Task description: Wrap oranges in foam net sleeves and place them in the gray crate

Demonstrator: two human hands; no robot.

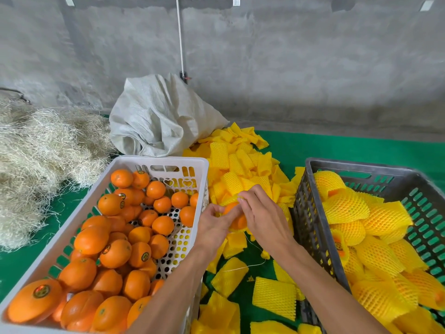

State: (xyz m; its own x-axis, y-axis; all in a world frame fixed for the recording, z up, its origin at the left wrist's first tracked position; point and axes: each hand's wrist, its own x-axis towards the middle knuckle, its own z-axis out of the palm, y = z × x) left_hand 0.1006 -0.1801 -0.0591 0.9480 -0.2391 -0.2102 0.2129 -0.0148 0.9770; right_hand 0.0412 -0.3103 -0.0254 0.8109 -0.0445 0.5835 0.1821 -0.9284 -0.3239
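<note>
Pinching a yellow foam sleeve half over one orange at frame centre, both hands, left and right, sit between crates, the gray crate lying directly right, nearer the right hand.

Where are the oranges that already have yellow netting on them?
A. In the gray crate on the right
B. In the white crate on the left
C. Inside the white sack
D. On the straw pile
A: the net-wrapped oranges lie in the gray crate on the right, while the white crate holds bare ones.

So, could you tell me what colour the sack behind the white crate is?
Off-white sack, head view.
</note>
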